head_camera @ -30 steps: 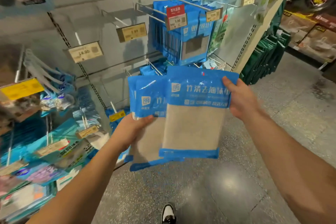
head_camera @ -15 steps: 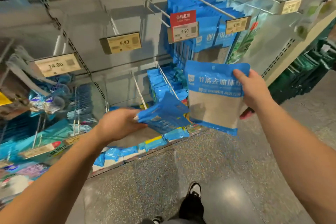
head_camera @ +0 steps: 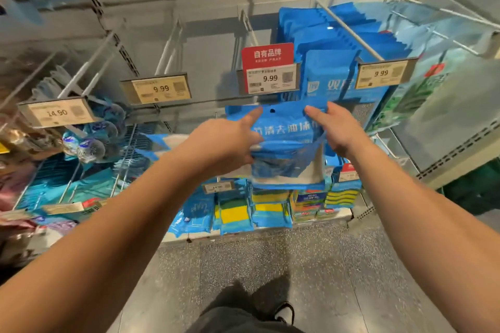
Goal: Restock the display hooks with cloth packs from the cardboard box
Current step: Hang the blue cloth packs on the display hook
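Together, both hands hold a blue cloth pack (head_camera: 286, 130) up just under the red-topped 9.99 price tag (head_camera: 269, 73): the left hand (head_camera: 224, 143) grips its left edge with the thumb stretched along the top, also clutching a crumpled bundle of further packs (head_camera: 281, 167) whose number is hard to make out, while the right hand (head_camera: 335, 127) pinches the top right corner. Behind the tag, the hook (head_camera: 247, 25) looks bare, though its tip is hidden, and the neighbouring hook on the right carries a dense row of blue packs (head_camera: 338, 43). Blurred goods fill the left edge, and the cardboard box is out of view.
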